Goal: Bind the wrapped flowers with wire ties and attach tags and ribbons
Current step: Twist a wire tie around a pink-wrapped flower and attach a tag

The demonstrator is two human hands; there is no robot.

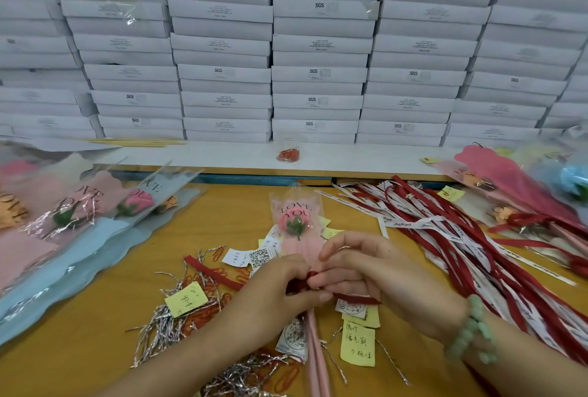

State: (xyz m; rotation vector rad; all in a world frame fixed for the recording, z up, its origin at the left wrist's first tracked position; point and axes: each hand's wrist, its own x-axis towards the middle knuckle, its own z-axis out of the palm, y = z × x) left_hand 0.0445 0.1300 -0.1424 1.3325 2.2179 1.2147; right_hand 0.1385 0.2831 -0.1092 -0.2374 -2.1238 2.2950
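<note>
A pink wrapped flower (294, 225) printed "LOVE YOU" lies on the wooden table (105, 326), its pink stem (316, 361) pointing toward me. Both hands meet at the wrap's neck. My left hand (283, 291) pinches a red ribbon (356, 298) against the neck. My right hand (359, 272), with a green bead bracelet on the wrist, pinches the same ribbon from the right, index finger raised. Silver wire ties (165, 326) and yellow tags (186, 298) lie scattered to the left; more tags (358, 347) lie under my right wrist.
A heap of red and white ribbons (461, 237) spreads at the right. Wrapped flowers lie at the left (79, 205) and far right (509, 180). White boxes (318, 46) are stacked along the back. A bag of red clips (288, 155) sits on the ledge.
</note>
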